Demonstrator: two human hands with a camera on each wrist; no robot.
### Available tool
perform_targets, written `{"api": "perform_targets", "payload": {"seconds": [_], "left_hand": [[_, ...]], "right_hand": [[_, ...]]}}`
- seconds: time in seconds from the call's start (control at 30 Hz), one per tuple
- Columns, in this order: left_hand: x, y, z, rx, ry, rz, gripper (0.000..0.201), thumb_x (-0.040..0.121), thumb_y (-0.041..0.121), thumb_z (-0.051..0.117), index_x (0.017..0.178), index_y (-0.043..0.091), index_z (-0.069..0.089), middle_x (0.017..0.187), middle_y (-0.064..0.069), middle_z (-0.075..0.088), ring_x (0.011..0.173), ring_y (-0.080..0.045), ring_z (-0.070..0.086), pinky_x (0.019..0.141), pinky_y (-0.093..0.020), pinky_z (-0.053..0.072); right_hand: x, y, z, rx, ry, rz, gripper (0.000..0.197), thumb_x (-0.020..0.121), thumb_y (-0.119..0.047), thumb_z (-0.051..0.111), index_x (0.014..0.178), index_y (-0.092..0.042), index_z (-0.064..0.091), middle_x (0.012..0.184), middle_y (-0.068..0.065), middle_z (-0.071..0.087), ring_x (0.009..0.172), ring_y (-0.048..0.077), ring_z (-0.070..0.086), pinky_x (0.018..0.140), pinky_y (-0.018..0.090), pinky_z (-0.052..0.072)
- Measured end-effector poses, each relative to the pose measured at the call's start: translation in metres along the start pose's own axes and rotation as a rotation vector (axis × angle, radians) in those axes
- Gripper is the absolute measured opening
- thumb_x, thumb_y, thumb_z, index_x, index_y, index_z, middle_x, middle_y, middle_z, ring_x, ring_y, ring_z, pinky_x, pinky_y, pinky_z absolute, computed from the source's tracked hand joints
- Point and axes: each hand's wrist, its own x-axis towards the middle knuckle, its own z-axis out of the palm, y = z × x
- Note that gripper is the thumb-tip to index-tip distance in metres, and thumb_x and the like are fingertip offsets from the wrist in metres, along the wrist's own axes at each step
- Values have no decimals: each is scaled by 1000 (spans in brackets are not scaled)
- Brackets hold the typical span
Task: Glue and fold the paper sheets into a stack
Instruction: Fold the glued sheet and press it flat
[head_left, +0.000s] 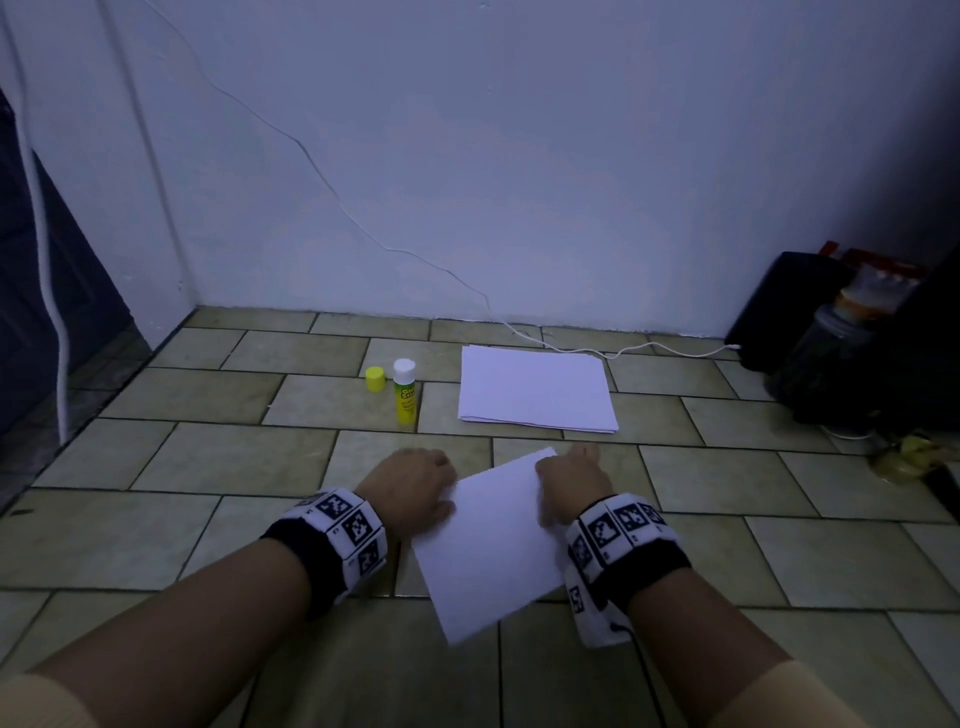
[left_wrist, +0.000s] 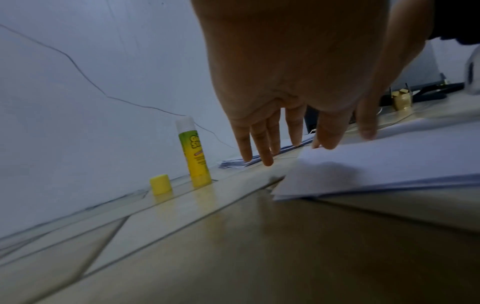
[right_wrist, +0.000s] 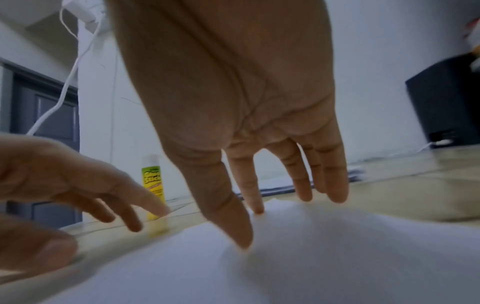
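Observation:
A folded white paper (head_left: 493, 540) lies skewed on the tiled floor in front of me, its edge showing layers (left_wrist: 389, 164). My left hand (head_left: 415, 488) rests at its left edge, fingers (left_wrist: 265, 152) straight and reaching down to the floor, thumb side on the sheet. My right hand (head_left: 569, 486) presses the paper's far right corner with straight fingers (right_wrist: 241, 232). Beyond the hands lies a flat stack of white sheets (head_left: 537, 389). To its left an uncapped yellow-green glue stick (head_left: 404, 397) stands upright, with its yellow cap (head_left: 375, 378) beside it.
A white wall closes the far side, with a thin white cable (head_left: 623, 351) trailing along the floor behind the stack. Dark containers and a jar (head_left: 826, 343) crowd the right corner. A dark door (head_left: 47, 312) and a white cord are at the left.

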Motion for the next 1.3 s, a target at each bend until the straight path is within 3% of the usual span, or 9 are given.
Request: {"api": "perform_targets", "payload": {"seconds": [0.17,0.3,0.43,0.53,0.93,1.07,1.17,1.23,1.3], "left_hand": [[6,18,5,-5,-39,40,36,94,27,49,129,17,56,126,-6,54,116,-27,52,92,-33,39],[9,15,1,33,-53,8,54,80,50,68,122,18,56,122,-4,55,116,-23,48,95,-33,32],[10,9,17,-5,-58,-69,113,67,69,70,148,6,22,152,-12,24,141,-28,19,113,-44,27],[9,6,27,-107,-155,-116,122,73,72,62,152,4,0,161,-12,-5,149,-25,-6,119,-49,9],[9,3,24,10,-221,-113,123,74,81,47,151,1,-8,161,-13,-7,149,-24,-7,120,-50,-2],[7,2,11,43,-216,-100,111,77,82,39,152,4,13,160,-13,13,148,-24,8,118,-53,5],[7,2,-4,101,-91,-81,67,91,65,40,125,10,55,132,-11,53,124,-25,44,104,-39,31],[7,1,-10,145,-23,-30,40,97,41,46,122,12,57,127,-8,55,118,-23,47,96,-34,37],[10,-3,-5,80,-20,44,48,94,27,53,139,11,44,144,-8,43,133,-24,35,105,-34,34]], "right_hand": [[-4,-35,1,148,37,-81,31,90,-13,44,119,-6,54,124,12,55,118,29,52,101,36,39],[-9,-57,6,359,-43,-145,55,92,-17,50,141,-5,29,146,16,30,136,29,33,110,41,33],[-21,-69,1,327,-111,-292,72,98,-22,46,151,-5,0,159,10,6,146,24,14,116,40,16],[-16,-65,-2,300,-148,-331,67,99,-19,42,152,-10,2,161,4,0,147,23,9,118,39,8],[-2,3,-2,269,-183,-128,60,101,-45,36,152,-26,11,161,-8,3,145,26,19,118,40,3],[-5,6,-10,214,-128,-71,76,93,-43,55,151,-18,13,155,2,27,140,28,29,116,41,15],[2,-6,-6,41,-56,-129,74,86,-34,66,145,-13,25,150,11,26,138,29,27,114,46,20],[2,-19,-3,-38,-35,-172,60,91,-20,56,144,-14,28,152,16,15,141,33,15,114,53,16],[-2,-33,2,-74,0,-214,52,96,-13,41,146,-16,27,154,18,10,142,34,9,112,59,12]]}}
